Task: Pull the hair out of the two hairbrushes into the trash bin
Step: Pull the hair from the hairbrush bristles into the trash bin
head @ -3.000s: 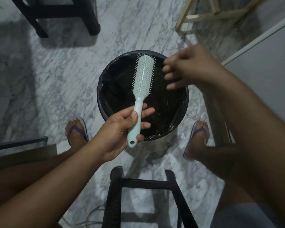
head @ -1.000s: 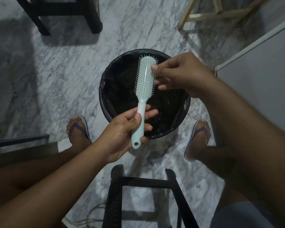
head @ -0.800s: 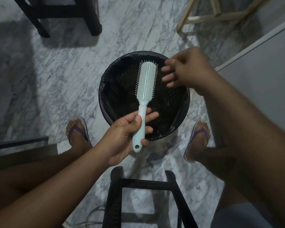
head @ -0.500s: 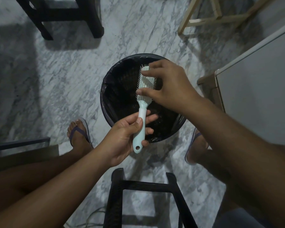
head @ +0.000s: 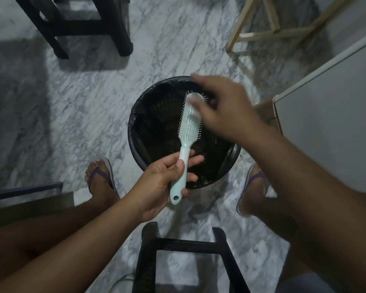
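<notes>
The veined grey-and-white marble floor (head: 82,115) fills most of what we see. On it, between two sandalled feet, stands the round trash bin (head: 132,132), lined with a crinkled black plastic bag (head: 156,123).

Over the bin's mouth, our left hand (head: 161,182) holds the hairbrush (head: 188,127) by its smooth, pale mint plastic handle. The thumb lies on top and the fingers (head: 195,160) curl underneath. The long oval head tilts up and away over the liner.

Our right hand (head: 228,113) is smeared by motion blur at the far end of the head. Its fingers (head: 199,78) reach across the tip, but we cannot tell whether they pinch anything or are spread.

We judge that this is the plucking step on the first brush. No second brush is in view.

The thin, stiff pins (head: 181,121) stand in neat rows, and any hair caught among them is too fine to make out.

The next move calls for a small pinch low at the pin roots and a pull along the pins. The brush should stay over the bin so that loose strands fall inside.
</notes>
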Motion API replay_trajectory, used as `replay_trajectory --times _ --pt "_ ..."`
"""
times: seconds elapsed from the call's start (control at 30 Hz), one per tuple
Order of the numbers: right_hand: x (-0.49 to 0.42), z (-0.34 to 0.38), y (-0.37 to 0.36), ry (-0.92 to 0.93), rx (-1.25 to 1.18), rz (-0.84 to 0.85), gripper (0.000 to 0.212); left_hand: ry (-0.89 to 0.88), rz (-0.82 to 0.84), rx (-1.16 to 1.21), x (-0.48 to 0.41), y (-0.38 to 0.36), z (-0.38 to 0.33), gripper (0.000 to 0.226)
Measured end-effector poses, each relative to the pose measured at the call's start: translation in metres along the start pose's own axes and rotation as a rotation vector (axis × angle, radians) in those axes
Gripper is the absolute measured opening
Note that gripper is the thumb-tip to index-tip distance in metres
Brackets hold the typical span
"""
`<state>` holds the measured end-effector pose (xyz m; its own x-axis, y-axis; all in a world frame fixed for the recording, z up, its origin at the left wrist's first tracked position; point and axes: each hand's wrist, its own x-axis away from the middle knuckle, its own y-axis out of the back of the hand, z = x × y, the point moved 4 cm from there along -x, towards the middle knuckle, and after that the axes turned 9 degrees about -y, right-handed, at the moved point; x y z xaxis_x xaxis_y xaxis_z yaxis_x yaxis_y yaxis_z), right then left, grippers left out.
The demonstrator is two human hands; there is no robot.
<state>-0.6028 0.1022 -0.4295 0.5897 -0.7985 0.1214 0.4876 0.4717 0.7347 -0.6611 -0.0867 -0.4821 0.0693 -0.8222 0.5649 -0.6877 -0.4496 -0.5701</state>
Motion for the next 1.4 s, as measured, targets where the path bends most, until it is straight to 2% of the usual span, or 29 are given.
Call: replay_trajectory --times 0.07,0.1,0.23,0.37,0.5,0.73,0.87,0.93,1.0,1.07,1.1,1.13,1.23,1.33,1.4 --pt "0.009 0.002 -0.022 0.039 0.159 0.155 0.055 -0.004 -0.013 -0.03 0.0 0.002 0.001 0.035" --pt "0.009 0.001 -0.027 0.051 0.171 0.163 0.052 -0.008 -0.019 -0.045 0.0 0.003 0.002 0.036" --pt "0.002 -0.001 -0.016 0.094 0.028 0.034 0.027 -0.015 -0.017 -0.059 0.002 0.005 0.004 0.036" --pt "0.002 0.0 -0.008 0.129 -0.06 -0.031 0.019 0.001 -0.016 -0.031 0.002 0.001 0.007 0.035" --pt "-0.001 0.001 -0.002 0.158 -0.024 -0.073 0.014 0.013 -0.008 -0.004 0.004 -0.001 0.014 0.038" --pt "-0.011 -0.004 0.024 0.066 -0.138 -0.226 0.009 -0.029 0.0 0.016 0.003 -0.001 0.009 0.04" --pt "-0.022 -0.017 0.047 -0.054 -0.22 -0.313 0.025 -0.01 -0.013 0.04 0.003 0.002 0.01 0.041" --pt "-0.015 -0.011 0.041 -0.056 -0.131 -0.232 0.035 -0.009 -0.018 0.06 0.001 0.004 0.007 0.04" --pt "0.0 0.0 0.021 -0.072 -0.074 -0.056 0.035 -0.012 -0.022 0.087 -0.001 0.003 0.003 0.04" --pt "0.011 0.006 0.0 -0.134 -0.049 0.125 0.062 -0.016 -0.027 0.094 -0.002 0.002 0.001 0.037" --pt "0.013 0.007 -0.006 -0.159 -0.034 0.164 0.07 -0.014 -0.029 0.094 -0.002 0.001 0.001 0.036" --pt "0.012 0.007 -0.008 -0.179 -0.038 0.159 0.07 -0.01 -0.026 0.095 -0.002 0.0 0.002 0.036" --pt "0.005 0.001 0.0 -0.236 -0.117 0.061 0.049 -0.001 -0.008 0.117 -0.001 -0.002 0.005 0.038" --pt "0.001 -0.002 0.009 -0.212 -0.155 0.003 0.023 0.01 -0.007 0.145 -0.001 0.0 0.007 0.038" --pt "-0.003 -0.004 0.018 -0.2 -0.192 -0.044 0.013 0.022 -0.009 0.159 0.0 0.002 0.01 0.038"
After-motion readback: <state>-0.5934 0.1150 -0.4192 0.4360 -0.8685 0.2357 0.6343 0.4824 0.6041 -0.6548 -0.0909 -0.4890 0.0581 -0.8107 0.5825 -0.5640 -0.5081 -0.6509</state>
